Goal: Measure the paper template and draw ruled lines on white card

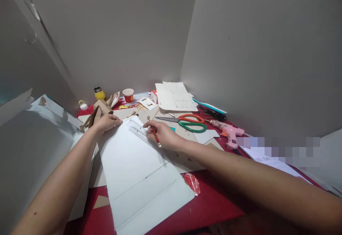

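A large white cardboard sheet (pixel 133 171) with pencil lines across its lower part lies slanted in front of me. At its far left corner my left hand (pixel 107 122) grips the edge, fingers pressed together. A clear plastic ruler (pixel 139 131) rests on the sheet's far right part. Beside the ruler, my right hand (pixel 164 135) is closed around a red pencil (pixel 155 135), its blunt end toward me. The pencil's tip is hidden by the fingers. Folded brown cardboard (pixel 99 109) stands just behind my left hand.
Scissors (pixel 187 120) with orange and green handles lie beyond my right hand, near a pink glue gun (pixel 232 135). A paper cup (pixel 128 96), a yellow jar (pixel 99 93) and drawn-on paper (pixel 176 98) stand at the back. A large white panel (pixel 40 149) rises at left.
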`<control>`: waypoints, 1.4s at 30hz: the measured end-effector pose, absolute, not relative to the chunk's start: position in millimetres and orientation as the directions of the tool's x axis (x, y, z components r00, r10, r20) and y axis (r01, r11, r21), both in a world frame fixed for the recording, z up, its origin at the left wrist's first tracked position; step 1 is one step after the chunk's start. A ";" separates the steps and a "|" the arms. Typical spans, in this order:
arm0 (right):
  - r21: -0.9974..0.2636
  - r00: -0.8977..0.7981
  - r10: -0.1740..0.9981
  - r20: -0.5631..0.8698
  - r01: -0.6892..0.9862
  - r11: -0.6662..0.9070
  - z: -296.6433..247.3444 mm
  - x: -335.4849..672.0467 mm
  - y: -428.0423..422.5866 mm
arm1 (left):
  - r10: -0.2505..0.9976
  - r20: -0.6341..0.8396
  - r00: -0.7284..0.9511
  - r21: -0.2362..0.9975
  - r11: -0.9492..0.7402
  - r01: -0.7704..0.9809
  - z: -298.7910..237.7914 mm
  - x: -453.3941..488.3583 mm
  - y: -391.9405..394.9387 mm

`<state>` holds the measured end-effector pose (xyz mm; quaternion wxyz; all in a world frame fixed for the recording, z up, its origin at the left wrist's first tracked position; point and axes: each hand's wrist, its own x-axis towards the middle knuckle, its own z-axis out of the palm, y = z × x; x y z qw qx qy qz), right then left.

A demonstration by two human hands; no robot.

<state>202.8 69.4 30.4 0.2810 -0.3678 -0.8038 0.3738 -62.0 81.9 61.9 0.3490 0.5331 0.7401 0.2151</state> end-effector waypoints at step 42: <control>-0.987 -0.733 0.679 0.034 0.082 0.138 46.7 208.5 106.8 | 0.931 -0.184 -0.316 0.982 0.163 -0.093 42.6 -10.4 63.8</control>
